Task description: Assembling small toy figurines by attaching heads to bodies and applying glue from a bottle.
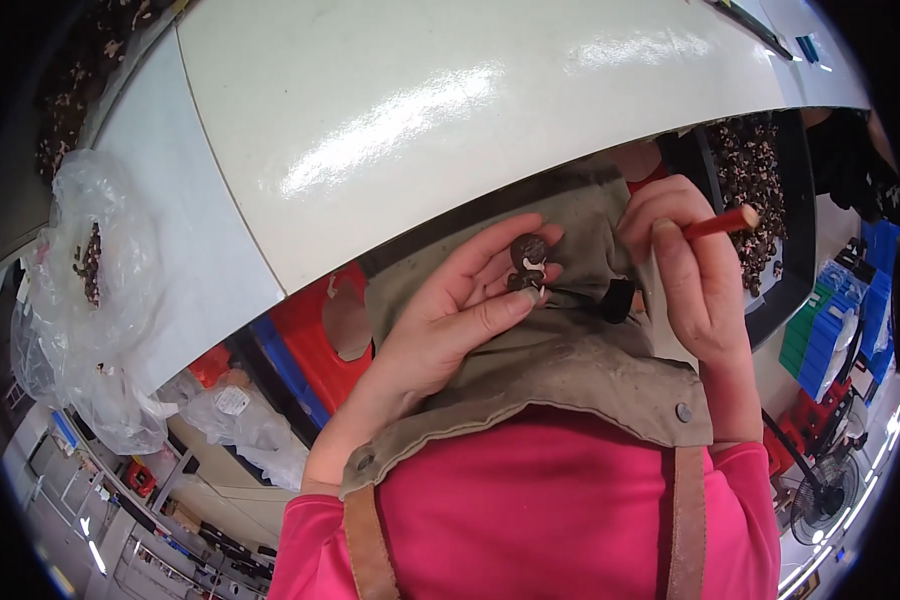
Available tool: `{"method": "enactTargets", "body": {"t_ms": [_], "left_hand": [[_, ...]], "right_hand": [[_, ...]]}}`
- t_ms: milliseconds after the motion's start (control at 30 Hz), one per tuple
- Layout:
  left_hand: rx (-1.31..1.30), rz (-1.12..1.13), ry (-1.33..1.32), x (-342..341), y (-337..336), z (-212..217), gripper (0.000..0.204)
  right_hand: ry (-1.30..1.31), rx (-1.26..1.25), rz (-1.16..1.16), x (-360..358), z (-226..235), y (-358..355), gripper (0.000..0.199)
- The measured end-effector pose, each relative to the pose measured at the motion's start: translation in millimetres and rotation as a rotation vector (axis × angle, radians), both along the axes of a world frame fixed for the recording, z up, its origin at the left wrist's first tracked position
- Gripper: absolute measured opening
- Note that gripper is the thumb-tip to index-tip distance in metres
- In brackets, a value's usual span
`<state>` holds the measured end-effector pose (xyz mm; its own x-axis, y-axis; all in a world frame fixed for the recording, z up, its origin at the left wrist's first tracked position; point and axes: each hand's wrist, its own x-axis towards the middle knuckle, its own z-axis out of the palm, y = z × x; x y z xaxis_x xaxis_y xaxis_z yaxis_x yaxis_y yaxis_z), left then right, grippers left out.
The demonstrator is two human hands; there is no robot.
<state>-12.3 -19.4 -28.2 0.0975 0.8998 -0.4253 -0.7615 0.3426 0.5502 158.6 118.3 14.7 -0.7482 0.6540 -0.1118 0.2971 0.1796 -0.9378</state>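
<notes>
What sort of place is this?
Likely a small-parts workshop or factory floor: a black tray heaped with small brown-and-pink pieces, blue and green containers at far right, and a small brown figurine in the person's left hand.

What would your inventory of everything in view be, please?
Figure: one, brown and pale, centre
Stick tool: one, red, right of figure
Table: one, white, top
Plastic bags: several, clear, left
Small pieces: uncountable, brown and pink, in tray
Tray: one, black, right
Stool-like items: count unclear, red, below table
Bins: several, blue and green, far right
Fan: one, black, lower right
Another person: one, black clothing, right edge
Apron: one, olive, worn
Shirt: one, pink, worn
Left hand: one, bare, holding figure
Right hand: one, bare, holding stick tool
</notes>
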Motion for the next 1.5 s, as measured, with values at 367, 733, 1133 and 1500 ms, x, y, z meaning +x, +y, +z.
{"method": "enactTargets", "body": {"t_ms": [367, 733, 1133, 1500], "left_hand": [[-0.059, 0.005, -0.127, 2.0, 4.7, 7.1, 0.056], [-0.087, -0.016, -0.062, 9.0, 14.6, 15.6, 0.062], [-0.114, 0.033, 0.007, 13.8, 15.1, 9.2, 0.052], [-0.073, 0.059, -0.039, 12.7, 17.0, 8.1, 0.050]], "right_hand": [[0.017, 0.043, 0.129, -7.3, -20.5, -10.9, 0.060], [0.064, -0.021, 0.144, -11.6, -32.6, -11.4, 0.054], [0.073, 0.077, 0.194, -14.9, -33.8, -9.4, 0.050], [0.108, -0.005, 0.179, -17.7, -35.4, -7.8, 0.050]]}}
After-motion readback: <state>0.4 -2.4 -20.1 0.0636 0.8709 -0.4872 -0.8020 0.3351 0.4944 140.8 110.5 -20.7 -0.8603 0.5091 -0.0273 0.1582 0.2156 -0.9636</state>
